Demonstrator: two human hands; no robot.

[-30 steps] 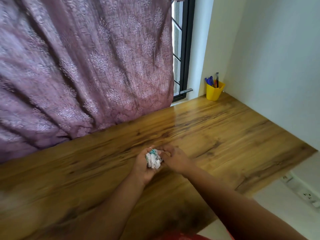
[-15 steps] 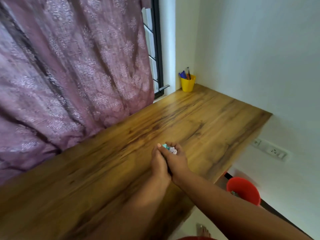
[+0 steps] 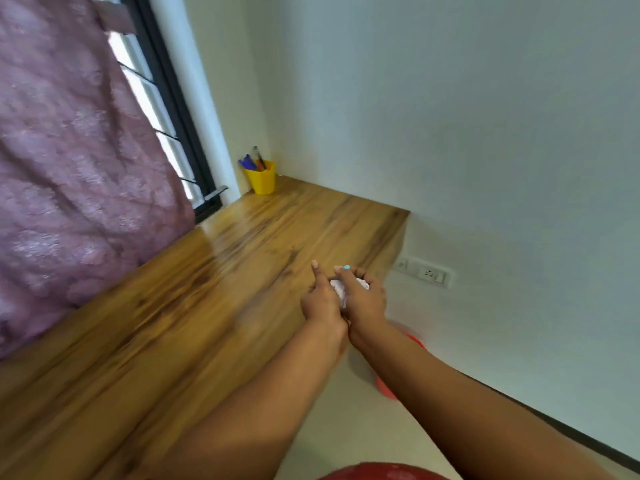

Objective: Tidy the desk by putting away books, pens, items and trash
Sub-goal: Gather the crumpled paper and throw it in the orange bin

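Note:
A crumpled wad of white and teal paper trash (image 3: 341, 287) sits between my two hands near the right front edge of the wooden desk (image 3: 194, 306). My right hand (image 3: 365, 299) curls around it from the right. My left hand (image 3: 320, 299) presses against it from the left, its fingers fairly straight. Most of the wad is hidden by the hands. A red bin (image 3: 389, 386) stands on the floor below the desk edge, mostly hidden behind my right forearm. The frame is blurred by motion.
A yellow cup (image 3: 262, 177) holding several pens stands in the desk's far corner by the window. A purple curtain (image 3: 69, 174) hangs along the left side. A white wall with a power socket strip (image 3: 424, 271) runs on the right.
The view has swung right and both hands have carried the paper wad toward the desk's right edge. The red bin came into sight, then slid behind my right forearm.

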